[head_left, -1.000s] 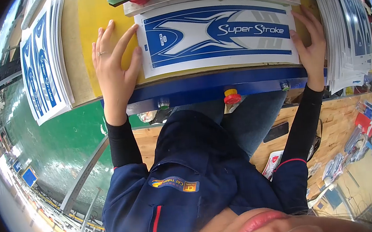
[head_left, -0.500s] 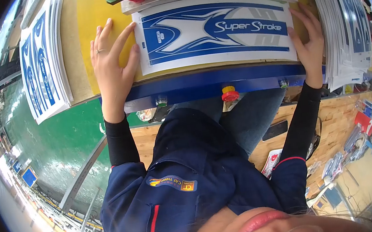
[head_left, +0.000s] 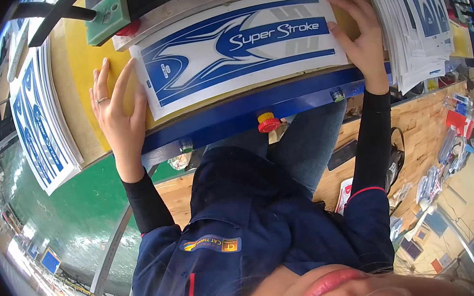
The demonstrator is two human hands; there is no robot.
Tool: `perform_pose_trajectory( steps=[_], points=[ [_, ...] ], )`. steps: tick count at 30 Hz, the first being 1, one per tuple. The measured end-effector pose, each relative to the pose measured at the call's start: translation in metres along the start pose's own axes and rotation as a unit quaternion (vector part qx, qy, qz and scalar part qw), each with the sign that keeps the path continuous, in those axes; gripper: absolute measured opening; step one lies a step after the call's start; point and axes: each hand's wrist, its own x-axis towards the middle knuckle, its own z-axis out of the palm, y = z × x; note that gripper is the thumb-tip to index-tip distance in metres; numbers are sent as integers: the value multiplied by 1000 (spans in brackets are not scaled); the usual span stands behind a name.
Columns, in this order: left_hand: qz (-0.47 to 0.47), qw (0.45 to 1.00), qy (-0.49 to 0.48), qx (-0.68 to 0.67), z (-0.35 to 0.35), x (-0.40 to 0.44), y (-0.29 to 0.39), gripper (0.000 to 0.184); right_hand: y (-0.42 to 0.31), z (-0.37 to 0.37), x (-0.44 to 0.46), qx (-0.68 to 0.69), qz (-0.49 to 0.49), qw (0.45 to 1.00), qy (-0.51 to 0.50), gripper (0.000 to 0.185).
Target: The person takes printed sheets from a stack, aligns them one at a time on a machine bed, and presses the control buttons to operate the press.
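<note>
A white printed sheet with a blue "Super Stroke" design lies flat on the yellow-topped work surface, against a metal bar. At its left edge rests my left hand, palm down with fingers spread and a ring on one finger. My right hand lies at the opposite edge, thumb and fingers apart, the fingertips touching the sheet's right side. Neither hand grips anything.
Stacks of similar printed sheets stand at the left and the right. A red push button juts from the blue front rail. Above the bar sits a green clamp block.
The whole view has shifted and tilted, so the sheet, bar and rail now slope up to the right. Both hands stay at the sheet's edges with fingers spread.
</note>
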Motion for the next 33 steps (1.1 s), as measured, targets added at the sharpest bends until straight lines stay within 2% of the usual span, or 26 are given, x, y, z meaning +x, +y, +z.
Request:
perform_pose_trajectory(
  steps=[33],
  points=[
    [17, 1000, 21, -4, 2, 0, -2, 42, 4, 1, -1, -13, -12, 1000, -4, 40]
  ],
)
